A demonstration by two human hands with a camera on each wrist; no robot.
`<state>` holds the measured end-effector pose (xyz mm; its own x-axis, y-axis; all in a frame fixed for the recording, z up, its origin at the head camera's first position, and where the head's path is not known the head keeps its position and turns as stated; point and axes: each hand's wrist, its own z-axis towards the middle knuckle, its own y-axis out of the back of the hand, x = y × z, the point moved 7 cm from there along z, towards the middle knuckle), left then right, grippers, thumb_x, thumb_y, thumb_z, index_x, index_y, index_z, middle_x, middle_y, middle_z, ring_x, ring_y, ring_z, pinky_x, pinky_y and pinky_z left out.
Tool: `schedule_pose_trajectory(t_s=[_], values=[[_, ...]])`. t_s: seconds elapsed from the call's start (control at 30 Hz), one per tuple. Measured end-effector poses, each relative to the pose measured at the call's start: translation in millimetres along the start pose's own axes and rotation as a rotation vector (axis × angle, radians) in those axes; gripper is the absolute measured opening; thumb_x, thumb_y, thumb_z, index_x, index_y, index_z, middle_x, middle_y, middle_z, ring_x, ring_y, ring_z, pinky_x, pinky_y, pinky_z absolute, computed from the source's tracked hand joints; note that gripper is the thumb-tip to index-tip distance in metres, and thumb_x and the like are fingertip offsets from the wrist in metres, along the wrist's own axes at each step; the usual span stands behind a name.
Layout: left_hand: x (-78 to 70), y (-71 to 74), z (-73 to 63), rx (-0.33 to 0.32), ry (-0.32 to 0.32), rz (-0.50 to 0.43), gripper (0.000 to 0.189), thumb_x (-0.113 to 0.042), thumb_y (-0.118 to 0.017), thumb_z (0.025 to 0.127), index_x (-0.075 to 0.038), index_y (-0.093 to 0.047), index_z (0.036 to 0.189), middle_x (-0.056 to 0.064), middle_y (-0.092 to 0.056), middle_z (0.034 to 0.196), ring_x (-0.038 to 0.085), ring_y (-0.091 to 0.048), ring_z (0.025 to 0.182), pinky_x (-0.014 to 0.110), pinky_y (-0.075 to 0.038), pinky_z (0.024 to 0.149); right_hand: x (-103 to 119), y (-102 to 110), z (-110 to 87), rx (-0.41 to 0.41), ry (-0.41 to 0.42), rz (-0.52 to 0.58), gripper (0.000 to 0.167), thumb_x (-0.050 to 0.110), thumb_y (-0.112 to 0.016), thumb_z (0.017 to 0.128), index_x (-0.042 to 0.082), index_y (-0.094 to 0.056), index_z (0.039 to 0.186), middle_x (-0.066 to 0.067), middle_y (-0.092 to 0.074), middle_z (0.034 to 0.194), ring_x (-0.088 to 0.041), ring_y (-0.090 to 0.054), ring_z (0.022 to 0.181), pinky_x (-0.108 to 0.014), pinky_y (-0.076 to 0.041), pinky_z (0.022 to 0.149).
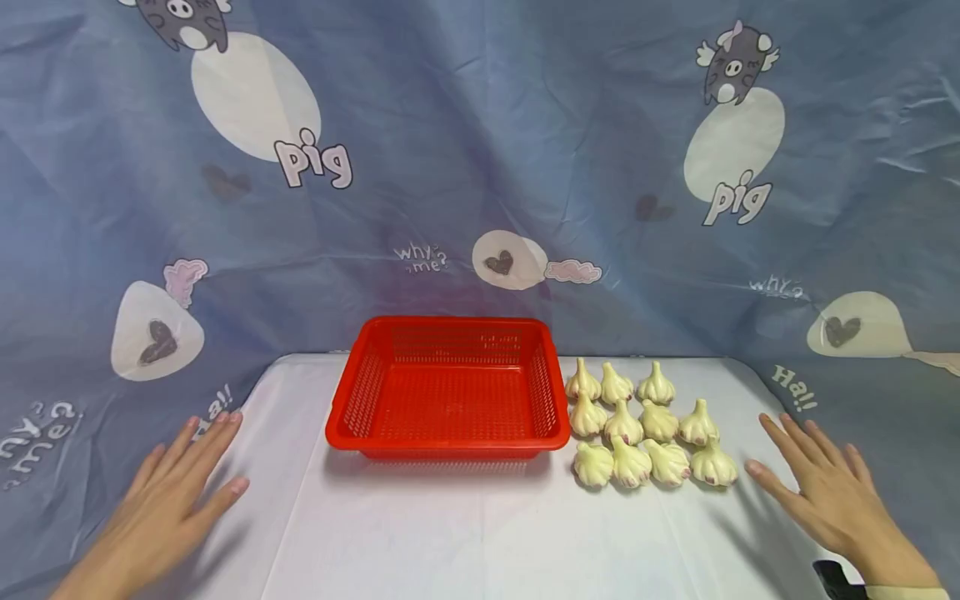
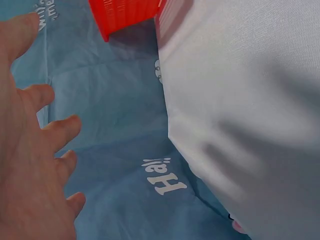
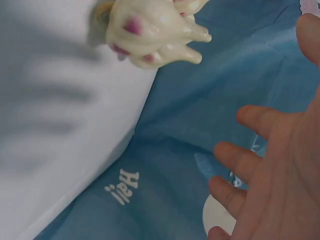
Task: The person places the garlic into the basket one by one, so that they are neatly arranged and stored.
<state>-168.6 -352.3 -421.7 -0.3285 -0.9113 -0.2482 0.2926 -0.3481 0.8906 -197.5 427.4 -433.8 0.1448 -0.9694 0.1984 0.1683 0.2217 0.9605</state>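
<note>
My left hand [image 1: 168,500] hovers over the table's left edge with its fingers spread and nothing in it. On the other side, my right hand [image 1: 828,496] is held above the right edge, fingers spread and also holding nothing. Nearest to the right hand are several garlic bulbs [image 1: 714,465], set in loose rows and cream white with purplish spots. In the right wrist view a few garlic bulbs [image 3: 155,32] show at the top. A red plastic basket [image 1: 453,450] with slotted walls stands left of the garlic; its inside holds nothing. Its corner [image 2: 127,17] shows in the left wrist view.
A white cloth covers the table [image 1: 420,533], and shadows of both hands fall on it. Behind and around the table hangs a blue curtain [image 1: 420,150] printed with pigs, hearts and words. The basket and garlic sit toward the table's back edge.
</note>
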Motion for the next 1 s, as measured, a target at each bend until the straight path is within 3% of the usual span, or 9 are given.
schedule_pose_trajectory(t_s=[0.17, 0.37, 0.67, 0.87, 1.0], values=[[-2.7, -2.7, 4.5, 0.034, 0.026, -0.009, 0.083, -0.036, -0.067, 0.103, -0.027, -0.021, 0.171, -0.003, -0.012, 0.179, 0.01, 0.014, 0.164, 0.063, 0.022, 0.124, 15, 0, 3.9, -0.023, 0.042, 0.011, 0.081, 0.048, -0.057, 0.107, 0.025, -0.016, 0.172, -0.022, -0.016, 0.176, -0.046, 0.003, 0.164, -0.076, 0.016, 0.119], [-4.9, -10.1, 11.5, 0.059, 0.062, -0.021, 0.086, -0.043, -0.068, 0.102, -0.033, -0.018, 0.171, -0.004, -0.011, 0.179, 0.024, 0.021, 0.164, 0.074, 0.034, 0.108, 48, -4, 16.4, -0.084, 0.119, 0.012, 0.08, 0.048, -0.061, 0.104, 0.026, -0.023, 0.171, -0.015, -0.019, 0.177, -0.041, -0.004, 0.165, -0.074, 0.011, 0.122], [-20.8, -26.2, 36.0, 0.095, 0.089, -0.062, 0.093, -0.052, -0.069, 0.099, -0.034, -0.015, 0.172, 0.01, -0.019, 0.178, 0.036, 0.026, 0.162, 0.075, 0.035, 0.104, 114, -16, 28.5, -0.114, 0.237, 0.058, 0.086, 0.054, -0.074, 0.094, 0.025, -0.038, 0.166, -0.014, -0.027, 0.175, -0.044, -0.018, 0.161, -0.077, -0.005, 0.122], [-34.4, -37.2, 49.2, 0.08, 0.076, -0.127, 0.097, -0.051, -0.073, 0.096, -0.032, -0.016, 0.172, 0.013, -0.025, 0.175, 0.04, 0.022, 0.162, 0.076, 0.034, 0.105, 149, -32, 33.9, -0.166, 0.34, 0.035, 0.08, 0.058, -0.083, 0.084, 0.017, -0.061, 0.149, -0.018, -0.038, 0.168, -0.046, -0.029, 0.155, -0.081, -0.021, 0.113], [-41.0, -45.0, 58.9, 0.076, 0.079, -0.187, 0.099, -0.051, -0.074, 0.095, -0.031, -0.016, 0.172, 0.018, -0.03, 0.173, 0.043, 0.015, 0.163, 0.076, 0.033, 0.107, 167, -44, 35.4, -0.181, 0.377, 0.035, 0.073, 0.054, -0.088, 0.079, 0.014, -0.071, 0.137, -0.019, -0.043, 0.165, -0.048, -0.034, 0.151, -0.08, -0.026, 0.11]])
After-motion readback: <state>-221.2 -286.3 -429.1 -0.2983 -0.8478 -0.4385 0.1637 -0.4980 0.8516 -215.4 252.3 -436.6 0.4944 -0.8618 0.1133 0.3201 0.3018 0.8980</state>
